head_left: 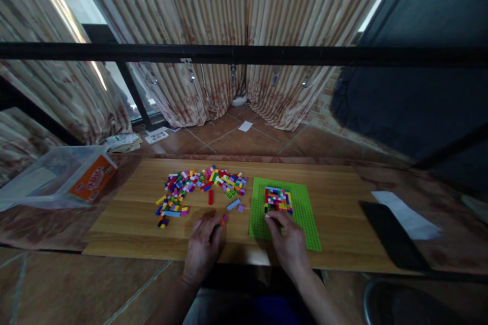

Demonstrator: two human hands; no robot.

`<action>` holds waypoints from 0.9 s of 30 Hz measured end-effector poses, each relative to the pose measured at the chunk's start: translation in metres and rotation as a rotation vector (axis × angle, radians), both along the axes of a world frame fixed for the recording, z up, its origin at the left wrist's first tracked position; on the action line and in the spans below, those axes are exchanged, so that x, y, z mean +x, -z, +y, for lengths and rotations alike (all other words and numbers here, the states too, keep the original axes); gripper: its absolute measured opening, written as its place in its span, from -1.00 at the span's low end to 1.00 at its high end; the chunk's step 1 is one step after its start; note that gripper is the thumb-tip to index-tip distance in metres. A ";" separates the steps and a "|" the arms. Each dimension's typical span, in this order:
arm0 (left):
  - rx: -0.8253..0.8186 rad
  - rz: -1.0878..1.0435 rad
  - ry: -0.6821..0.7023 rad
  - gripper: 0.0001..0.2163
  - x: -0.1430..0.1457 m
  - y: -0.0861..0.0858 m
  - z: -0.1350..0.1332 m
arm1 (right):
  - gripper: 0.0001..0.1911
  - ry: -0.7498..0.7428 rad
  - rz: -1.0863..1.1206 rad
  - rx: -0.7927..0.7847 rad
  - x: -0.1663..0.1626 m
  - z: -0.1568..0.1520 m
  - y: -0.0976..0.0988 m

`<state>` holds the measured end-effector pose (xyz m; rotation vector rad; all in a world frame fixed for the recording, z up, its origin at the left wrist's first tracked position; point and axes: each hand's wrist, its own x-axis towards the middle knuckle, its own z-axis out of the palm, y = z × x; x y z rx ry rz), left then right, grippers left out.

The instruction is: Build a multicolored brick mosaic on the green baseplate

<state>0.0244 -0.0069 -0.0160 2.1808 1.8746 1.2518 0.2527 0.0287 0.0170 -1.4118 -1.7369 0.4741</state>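
A green baseplate (301, 213) lies on a wooden board (335, 203), with a patch of many-coloured small bricks (278, 199) built on its far half. My right hand (286, 236) rests on the plate just in front of that patch, fingertips pinched together at its near edge; what they hold is hidden. My left hand (204, 244) lies on the board left of the plate, fingers curled, with a small orange brick (221, 223) at its fingertips and a purple one (225, 218) beside it. A loose heap of coloured bricks (198, 185) spreads beyond the left hand.
A clear plastic tub with an orange label (64, 177) lies at the left. A dark phone (392, 236) and white paper (407, 218) lie at the right. A black bar (244, 55) crosses the view before curtains. Papers litter the tiled floor.
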 end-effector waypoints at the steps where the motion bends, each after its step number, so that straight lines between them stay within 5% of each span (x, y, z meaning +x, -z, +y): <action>1: 0.001 0.003 0.004 -0.81 0.000 0.000 0.000 | -0.78 0.021 -0.030 0.012 0.007 0.003 0.000; 15: -0.040 0.004 0.032 -0.80 0.001 -0.002 -0.001 | -0.77 -0.007 -0.579 0.017 0.016 0.032 -0.009; 27: -0.028 0.001 0.024 -0.81 0.003 -0.006 0.000 | -0.78 0.025 -0.538 0.011 0.017 0.034 -0.011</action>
